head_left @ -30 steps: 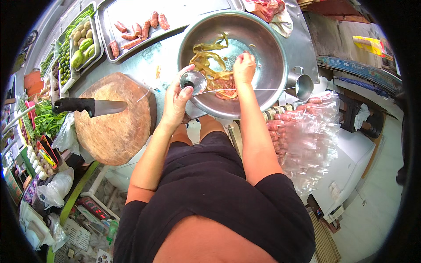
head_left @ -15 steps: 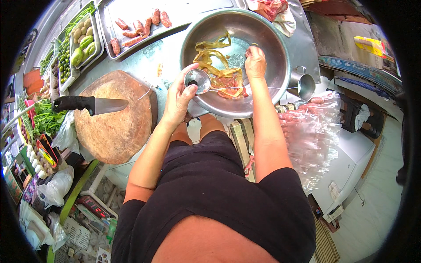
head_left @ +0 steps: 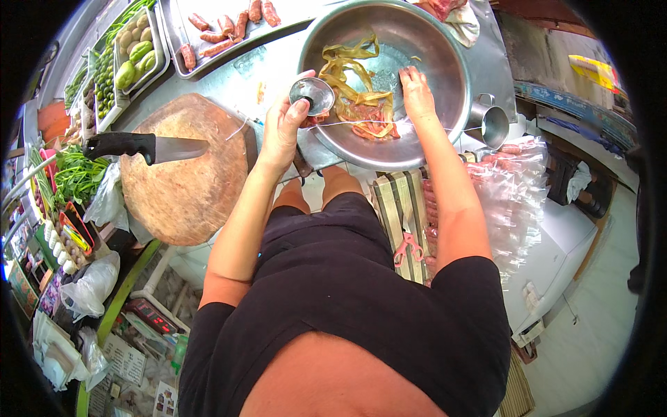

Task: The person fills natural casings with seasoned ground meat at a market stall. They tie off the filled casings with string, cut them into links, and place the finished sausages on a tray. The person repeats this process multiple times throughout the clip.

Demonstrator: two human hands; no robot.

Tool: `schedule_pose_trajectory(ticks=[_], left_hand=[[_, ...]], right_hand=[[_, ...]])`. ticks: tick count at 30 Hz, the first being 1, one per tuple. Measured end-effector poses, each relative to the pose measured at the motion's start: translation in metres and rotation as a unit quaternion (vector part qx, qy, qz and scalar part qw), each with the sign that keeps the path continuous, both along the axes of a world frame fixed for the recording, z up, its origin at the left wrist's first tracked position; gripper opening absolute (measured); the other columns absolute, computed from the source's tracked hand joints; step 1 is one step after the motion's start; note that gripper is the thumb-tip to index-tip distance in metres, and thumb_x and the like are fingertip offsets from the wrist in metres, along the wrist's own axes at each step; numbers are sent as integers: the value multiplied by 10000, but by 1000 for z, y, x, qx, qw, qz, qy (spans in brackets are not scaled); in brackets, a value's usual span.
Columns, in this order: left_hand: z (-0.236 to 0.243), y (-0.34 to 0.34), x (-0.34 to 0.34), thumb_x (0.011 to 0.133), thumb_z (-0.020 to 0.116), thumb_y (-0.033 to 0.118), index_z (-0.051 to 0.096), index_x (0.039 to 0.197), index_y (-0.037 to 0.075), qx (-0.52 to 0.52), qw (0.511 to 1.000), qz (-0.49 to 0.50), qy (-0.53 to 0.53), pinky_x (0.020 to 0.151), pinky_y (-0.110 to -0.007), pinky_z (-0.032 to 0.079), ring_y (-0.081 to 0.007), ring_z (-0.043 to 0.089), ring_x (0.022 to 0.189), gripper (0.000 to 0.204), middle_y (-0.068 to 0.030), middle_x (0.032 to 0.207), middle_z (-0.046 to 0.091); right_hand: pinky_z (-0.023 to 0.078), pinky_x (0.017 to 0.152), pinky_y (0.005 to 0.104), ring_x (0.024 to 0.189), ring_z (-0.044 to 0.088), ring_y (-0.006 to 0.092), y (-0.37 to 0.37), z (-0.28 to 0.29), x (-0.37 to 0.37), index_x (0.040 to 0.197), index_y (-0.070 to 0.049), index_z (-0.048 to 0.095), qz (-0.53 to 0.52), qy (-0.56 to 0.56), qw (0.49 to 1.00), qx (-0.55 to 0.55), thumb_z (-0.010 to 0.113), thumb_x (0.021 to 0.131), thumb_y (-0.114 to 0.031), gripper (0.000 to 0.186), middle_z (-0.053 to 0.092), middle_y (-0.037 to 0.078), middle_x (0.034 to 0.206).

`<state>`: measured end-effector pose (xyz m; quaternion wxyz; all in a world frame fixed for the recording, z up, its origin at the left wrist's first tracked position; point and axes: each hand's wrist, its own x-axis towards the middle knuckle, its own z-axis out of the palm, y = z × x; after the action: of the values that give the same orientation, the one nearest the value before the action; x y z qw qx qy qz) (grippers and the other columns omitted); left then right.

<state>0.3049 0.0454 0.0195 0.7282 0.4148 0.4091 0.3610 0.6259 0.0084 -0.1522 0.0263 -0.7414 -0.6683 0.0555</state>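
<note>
My left hand (head_left: 283, 132) grips a small round funnel-like cup (head_left: 313, 96), shiny and clear or metallic, with a dark spot at its side; some reddish meat shows just below it. The cup is over the left rim of a large steel basin (head_left: 455, 62). Inside the basin lie yellowish, limp casing strips (head_left: 351, 66) and a heap of minced meat (head_left: 372, 121). My right hand (head_left: 419, 97) reaches into the basin with its fingers stretched out against the inner surface, and nothing shows in them. A thin white string (head_left: 445, 128) crosses the basin's near side below both hands.
A black-handled knife (head_left: 149, 147) lies on a round chopping board (head_left: 180, 198) at left. Sausages (head_left: 226, 26) sit on a tray behind. A metal mug (head_left: 493, 125) stands right of the basin. Pink scissors (head_left: 408, 249) and bagged sausages (head_left: 511, 187) are lower right.
My right hand has shifted right inside the basin, and its pinched fingers have straightened. My left hand still holds the cup. The whole view has shifted slightly.
</note>
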Motion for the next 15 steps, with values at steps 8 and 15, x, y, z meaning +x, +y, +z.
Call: schedule_pose_trajectory(ticks=[8,15], left_hand=[[-27,7,9,871,633,523,443,1426,80,97,993,-67,21,791,-261,479,-121,555,1044,735,-45,1230,534],[-19,19,52,906,678,388,435,1420,65,106,985,-125,54,1044,-338,393,-190,463,1272,654,-98,1375,486]], right_hand=[[533,760,328,866,636,231,18,41,-2,1225,49,540,-325,753,562,107,550,904,70,322,631,106,963],[527,864,357,994,609,211,5,229,-104,1347,71,473,-65,782,569,245,516,961,19,392,588,128,1161]])
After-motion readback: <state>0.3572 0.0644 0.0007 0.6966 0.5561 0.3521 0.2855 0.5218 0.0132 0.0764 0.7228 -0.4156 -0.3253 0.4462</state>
